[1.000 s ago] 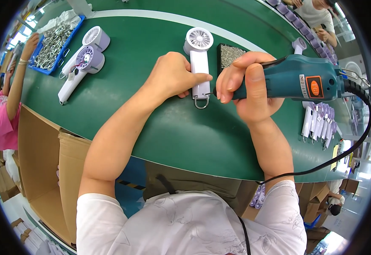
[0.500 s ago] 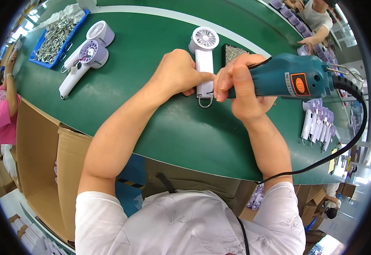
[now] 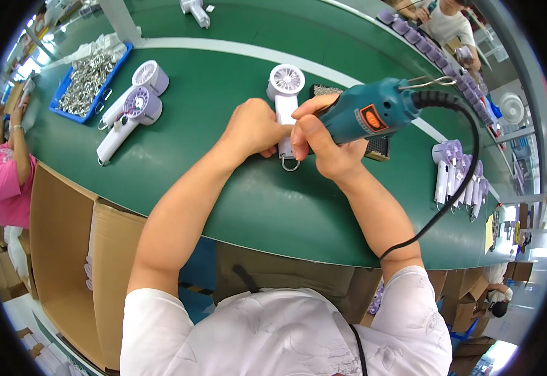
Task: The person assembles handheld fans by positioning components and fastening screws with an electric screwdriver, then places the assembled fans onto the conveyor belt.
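A white and lilac handheld fan (image 3: 286,81) lies on the green table, its round head pointing away from me. My left hand (image 3: 251,128) is closed on the fan's handle from the left, thumb across it. A metal clip loop (image 3: 291,165) sticks out of the near end of the handle. In my right hand (image 3: 331,143) is a teal electric screwdriver (image 3: 367,111), slanting down toward the handle's near part. My fingers hide its tip, so contact with the handle cannot be made out. Behind that hand sits a dark tray (image 3: 378,149) of small metal parts, partly covered.
Two more fans (image 3: 136,103) lie at left beside a blue tray (image 3: 73,117) of metal clips. Several fans (image 3: 455,169) are grouped at right. The screwdriver's black cable (image 3: 471,150) loops past my right forearm. A cardboard box (image 3: 120,276) stands below the table's left edge; co-workers sit around.
The screwdriver has tipped to a steeper slant, its back end swinging up and leftward, and my right hand turned with it. My left hand still holds the fan. The whole view has shifted slightly.
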Demonstrator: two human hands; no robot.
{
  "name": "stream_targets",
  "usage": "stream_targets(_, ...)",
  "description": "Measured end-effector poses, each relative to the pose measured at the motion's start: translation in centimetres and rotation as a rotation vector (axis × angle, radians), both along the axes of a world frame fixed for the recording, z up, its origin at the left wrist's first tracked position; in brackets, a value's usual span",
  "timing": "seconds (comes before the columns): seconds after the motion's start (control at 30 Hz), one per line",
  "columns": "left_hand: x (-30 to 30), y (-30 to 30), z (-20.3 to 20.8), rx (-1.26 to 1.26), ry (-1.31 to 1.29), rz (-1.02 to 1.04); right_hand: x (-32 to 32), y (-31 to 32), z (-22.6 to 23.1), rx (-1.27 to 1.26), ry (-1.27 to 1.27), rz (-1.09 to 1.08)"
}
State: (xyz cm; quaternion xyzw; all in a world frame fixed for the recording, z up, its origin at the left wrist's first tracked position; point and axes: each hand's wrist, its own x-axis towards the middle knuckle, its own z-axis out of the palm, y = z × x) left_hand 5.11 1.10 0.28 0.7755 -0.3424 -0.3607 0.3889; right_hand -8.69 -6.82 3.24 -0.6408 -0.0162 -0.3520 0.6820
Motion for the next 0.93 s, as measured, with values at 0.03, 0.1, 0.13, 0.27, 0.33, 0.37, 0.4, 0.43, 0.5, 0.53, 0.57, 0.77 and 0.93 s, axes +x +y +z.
stream_targets(0.03, 0.0, 0.0, -0.6, 0.003, 0.017, 0.007, -0.3, -0.1, 0.0, 0.001, -0.002, 0.031)
stream_targets(0.1, -0.9, 0.2, 0.2, 0.029, -0.057, 0.03, -1.3, -0.5, 1.0, 0.092, -0.122, 0.081)
stream_targets(0.13, -1.1, 0.0, 0.7, 0.066, -0.087, 0.022, -1.8, -1.3, 2.0, 0.045, -0.241, 0.11)
stream_targets(0.27, -2.7, 1.6, 1.6, 0.039, -0.252, 0.162, -3.9, -2.8, 5.5, 0.02, -0.346, 0.007)
stream_targets(0.33, -3.0, 2.3, 1.1, -0.004, -0.376, 0.19, -4.8, -3.8, 5.7, 0.047, -0.35, -0.03)
stream_targets(0.37, -3.4, 2.9, 0.7, -0.047, -0.487, 0.213, -5.2, -4.2, 5.9, 0.047, -0.359, -0.035)
stream_targets(0.4, -4.0, 3.6, 0.6, -0.065, -0.547, 0.194, -5.5, -4.6, 6.0, 0.046, -0.337, -0.07)
stream_targets(0.43, -4.7, 4.5, 0.4, -0.085, -0.606, 0.183, -5.8, -5.0, 6.1, 0.046, -0.315, -0.105)
stream_targets(0.5, -6.0, 6.3, 0.3, -0.078, -0.665, 0.169, -5.6, -5.3, 6.1, 0.05, -0.291, -0.152)
stream_targets(0.53, -7.0, 6.8, 0.5, -0.076, -0.669, 0.155, -5.6, -5.7, 6.0, 0.041, -0.275, -0.185)
stream_targets(0.57, -8.0, 7.4, 0.9, -0.072, -0.755, 0.159, -5.4, -6.3, 5.5, -0.029, -0.244, -0.232)
stream_targets(0.77, -12.7, 8.1, 0.5, -0.051, -0.798, 0.046, -4.5, -8.1, 4.0, 0.057, -0.203, -0.31)
stream_targets(0.93, -13.5, 7.8, 0.9, -0.115, -0.717, 0.028, -4.6, -9.1, 2.9, 0.002, -0.169, -0.343)
